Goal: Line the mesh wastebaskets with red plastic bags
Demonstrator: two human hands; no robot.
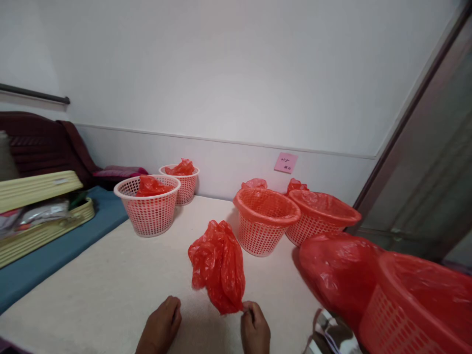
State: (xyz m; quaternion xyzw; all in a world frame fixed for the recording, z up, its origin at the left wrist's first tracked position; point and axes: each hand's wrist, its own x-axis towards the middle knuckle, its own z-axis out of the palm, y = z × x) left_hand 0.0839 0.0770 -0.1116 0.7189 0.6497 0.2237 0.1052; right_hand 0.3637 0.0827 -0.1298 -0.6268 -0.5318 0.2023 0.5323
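A crumpled red plastic bag (pixel 218 264) lies on the white table (pixel 110 285) just in front of me. My right hand (pixel 255 328) is closed, pinching the bag's near corner. My left hand (pixel 161 327) rests on the table to the bag's left with its fingers curled under; nothing shows in it. Two baskets lined with red bags (pixel 266 219) (pixel 320 216) stand behind the loose bag. Another lined basket (pixel 416 305) sits close at the right, and beside it a red bag (pixel 337 275) bulges out.
Two pink-white baskets (pixel 148 205) (pixel 183 184) with loose red bags inside stand at the back left. A yellow open case (pixel 40 216) lies on a blue surface at the left. A pink note (pixel 285 162) sticks to the wall. Folded paper (pixel 332 334) lies near the right basket.
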